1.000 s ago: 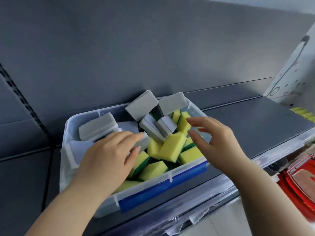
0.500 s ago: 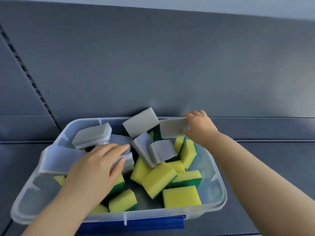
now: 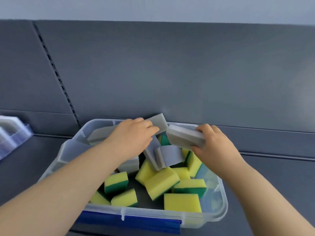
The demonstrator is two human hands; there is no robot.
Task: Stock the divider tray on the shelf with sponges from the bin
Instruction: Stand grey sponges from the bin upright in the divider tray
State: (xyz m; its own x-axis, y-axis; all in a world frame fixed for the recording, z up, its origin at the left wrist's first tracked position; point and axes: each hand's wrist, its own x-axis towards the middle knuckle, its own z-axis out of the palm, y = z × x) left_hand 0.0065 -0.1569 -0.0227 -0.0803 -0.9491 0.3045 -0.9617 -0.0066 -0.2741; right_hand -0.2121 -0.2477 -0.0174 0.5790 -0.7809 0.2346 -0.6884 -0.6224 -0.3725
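Note:
A clear plastic bin (image 3: 219, 212) with a blue front clip stands on the dark shelf, holding several yellow-and-green sponges (image 3: 162, 183) and several grey sponges (image 3: 170, 155). My right hand (image 3: 214, 145) grips a grey sponge (image 3: 185, 137), raised a little above the pile at the bin's back right. My left hand (image 3: 133, 137) reaches across the bin's back and pinches another grey sponge (image 3: 159, 122) that leans against the back rim. At the far left edge part of the clear divider tray (image 3: 12, 132) shows, with grey sponges in it.
The grey shelf surface (image 3: 276, 169) runs to the right of the bin and between bin and tray. A grey back panel (image 3: 170, 74) with a slotted upright rises directly behind the bin.
My left hand has moved from the bin's left-middle to the back and taken hold of a grey sponge. My right hand has lifted its grey sponge slightly. The view has shifted right.

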